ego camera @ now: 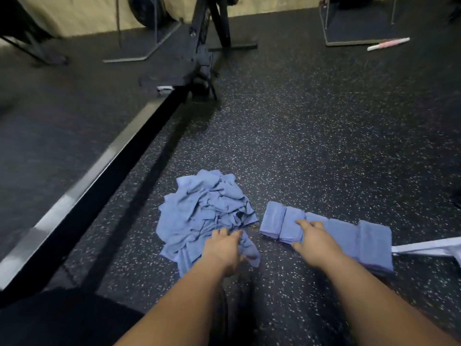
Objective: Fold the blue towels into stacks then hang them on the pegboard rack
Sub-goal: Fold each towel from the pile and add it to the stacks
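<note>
Blue towels are all down on the speckled floor [311, 126]; no pegboard rack in view. A black machine rail [129, 156] runs from 8 o'clock up toward 12. The loose pile [202, 211] is crumpled, low centre, about 6 o'clock. The folded row [349, 236] lies at 3 o'clock of the pile, just beside it, with a white item [429, 247] touching its far end at 4 o'clock.

Left hand [222, 248] has its fingers curled round one towel [250, 250] at the pile's near edge. Right hand [314, 243] is flat, fingers spread, pressing on the row's left stack. A pink-white stick [388, 43] lies at 1 o'clock, well apart.

Risks:
- Pulling the gripped towel may drag tangled neighbours along and scatter the pile toward the folded row.
- If the right hand shifts, it could skew or topple the stack under it.
- Gritty floor may dirty the cloth.
</note>
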A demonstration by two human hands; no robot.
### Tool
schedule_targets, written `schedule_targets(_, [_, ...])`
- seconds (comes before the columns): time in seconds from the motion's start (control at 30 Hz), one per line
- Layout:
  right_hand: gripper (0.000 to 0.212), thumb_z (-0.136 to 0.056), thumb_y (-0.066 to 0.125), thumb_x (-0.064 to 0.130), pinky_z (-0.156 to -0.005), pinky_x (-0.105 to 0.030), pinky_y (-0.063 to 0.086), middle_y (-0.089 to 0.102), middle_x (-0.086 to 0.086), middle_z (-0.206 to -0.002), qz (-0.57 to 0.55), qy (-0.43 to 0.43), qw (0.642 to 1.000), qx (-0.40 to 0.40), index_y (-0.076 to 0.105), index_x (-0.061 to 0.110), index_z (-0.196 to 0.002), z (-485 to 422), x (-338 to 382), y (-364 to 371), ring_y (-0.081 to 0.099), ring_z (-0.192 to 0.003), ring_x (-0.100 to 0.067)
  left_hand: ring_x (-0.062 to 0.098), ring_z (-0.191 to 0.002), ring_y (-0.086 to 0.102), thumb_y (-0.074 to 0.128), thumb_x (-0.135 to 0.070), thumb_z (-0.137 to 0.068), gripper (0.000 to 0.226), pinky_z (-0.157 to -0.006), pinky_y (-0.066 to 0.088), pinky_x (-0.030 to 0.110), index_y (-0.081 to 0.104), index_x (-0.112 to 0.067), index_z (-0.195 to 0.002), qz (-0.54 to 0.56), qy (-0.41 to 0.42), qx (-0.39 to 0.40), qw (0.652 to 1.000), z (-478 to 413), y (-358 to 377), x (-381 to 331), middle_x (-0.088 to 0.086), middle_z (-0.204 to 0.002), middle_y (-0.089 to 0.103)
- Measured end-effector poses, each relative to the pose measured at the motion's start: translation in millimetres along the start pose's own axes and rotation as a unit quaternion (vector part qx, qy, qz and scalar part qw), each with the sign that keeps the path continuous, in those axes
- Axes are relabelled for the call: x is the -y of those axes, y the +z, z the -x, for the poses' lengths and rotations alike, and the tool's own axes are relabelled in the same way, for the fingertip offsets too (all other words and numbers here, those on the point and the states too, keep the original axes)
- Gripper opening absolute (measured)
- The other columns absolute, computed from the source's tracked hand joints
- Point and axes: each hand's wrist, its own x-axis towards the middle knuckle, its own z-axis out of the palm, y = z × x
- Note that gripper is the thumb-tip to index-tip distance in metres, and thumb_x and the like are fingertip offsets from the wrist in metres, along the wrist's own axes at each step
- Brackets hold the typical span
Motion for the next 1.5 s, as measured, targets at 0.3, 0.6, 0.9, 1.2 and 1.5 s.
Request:
schedule_targets(0.3, [0.074, -0.104, 0.06, 0.039, -0.105, -0.042, 0.05, 0.022, -0.007, -0.164, 0.061, -0.073, 0.994, 0.045, 0.02, 0.03, -0.166, -22.4, 81.4, 39.3, 0.059, -0.131, -0.03, 0.037, -0.148, 0.031, 0.065, -0.047, -0.098, 0.077, -0.117, 0.037, 0.048, 0.027, -0.031, -0.164, 0.024, -0.076, -0.014, 0.997, -1.5, -5.8, 90.0, 0.012, -0.16, 0.032])
schedule_targets(0.6, [0.072, -0.103, 0.057, 0.032, -0.107, -0.04, 0.048, 0.018, -0.001, -0.167, 0.071, -0.123, 0.987, 0.07, 0.02, 0.034, -0.165, -61.6, 100.0, 88.8, 0.055, -0.135, -0.025, 0.039, -0.153, 0.02, 0.058, -0.048, -0.102, 0.077, -0.123, 0.032, 0.049, 0.019, -0.034, -0.167, 0.031, -0.107, -0.023, 0.994, -80.5, -5.5, 137.2, 0.011, -0.171, 0.013])
schedule_targets(0.9, [0.069, -0.103, 0.057, 0.036, -0.103, -0.038, 0.05, 0.017, 0.002, -0.167, 0.063, -0.112, 0.989, 0.074, 0.023, 0.035, -0.163, -93.4, 105.1, 99.5, 0.061, -0.123, -0.02, 0.034, -0.14, 0.037, 0.067, -0.032, -0.096, 0.06, -0.11, 0.042, 0.046, 0.042, -0.015, -0.148, 0.003, -0.1, 0.017, 0.995, -123.0, 2.6, 169.0, 0.0, -0.158, 0.035])
schedule_targets(1.2, [0.071, -0.1, 0.061, 0.036, -0.102, -0.04, 0.051, 0.035, -0.002, -0.157, 0.047, -0.137, 0.988, 0.044, 0.028, 0.034, -0.163, -59.3, 136.7, 56.3, 0.06, -0.123, -0.024, 0.02, -0.084, 0.072, 0.07, -0.015, -0.096, 0.013, -0.078, 0.054, 0.028, 0.079, -0.021, -0.102, 0.273, -0.11, -0.209, 0.932, -64.8, -83.4, 170.0, -0.002, -0.095, 0.078])
schedule_targets(1.5, [0.047, -0.096, 0.072, 0.034, -0.097, -0.031, 0.053, 0.07, 0.012, -0.13, -0.061, -0.206, 0.977, -0.021, 0.061, 0.039, -0.141, 33.5, 181.0, -24.5, 0.069, -0.104, -0.011, 0.021, -0.066, 0.073, 0.077, -0.011, -0.093, 0.013, -0.078, 0.064, 0.038, 0.079, -0.021, -0.101, 0.52, -0.001, -0.233, 0.822, 49.6, -172.8, 123.0, -0.003, -0.073, 0.078])
